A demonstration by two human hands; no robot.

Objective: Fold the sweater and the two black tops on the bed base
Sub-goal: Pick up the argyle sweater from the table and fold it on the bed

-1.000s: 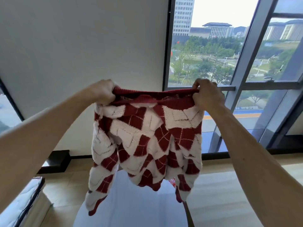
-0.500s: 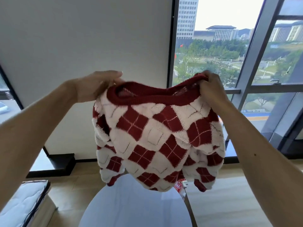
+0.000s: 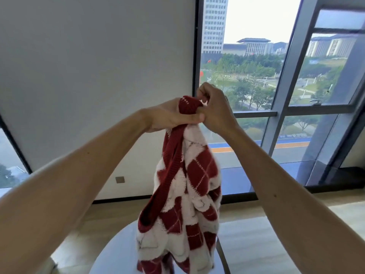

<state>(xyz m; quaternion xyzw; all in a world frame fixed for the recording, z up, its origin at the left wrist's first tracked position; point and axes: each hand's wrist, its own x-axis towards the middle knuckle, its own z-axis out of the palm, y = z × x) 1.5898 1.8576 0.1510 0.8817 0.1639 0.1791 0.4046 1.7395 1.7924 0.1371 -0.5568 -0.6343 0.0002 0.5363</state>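
Landmark for all positions: the sweater [image 3: 187, 186].

Left of the sweater — a plain white wall [image 3: 94, 76], with a small wall plate [image 3: 119, 179] low down near the skirting.

Left hand [image 3: 169, 115]: grip closed on the dark red ribbed edge at the top of the sweater, thumb lying across the fabric. Forearm extends up from the lower left.

Sweater: red and white diamond pattern, held in the air and hanging straight down in a narrow bunch from both hands. Its ribbed red band runs down the left side of the bunch. The lower end hangs in front of a round white bench [image 3: 116, 252]; contact cannot be confirmed.

Right hand [image 3: 215, 107]: touching the left hand at the top of the sweater, fingers curled shut on the same red edge.

Right of the sweater — a large window [image 3: 276, 113] with dark frames, showing trees and buildings outside. Wooden floor [image 3: 256, 234] below.
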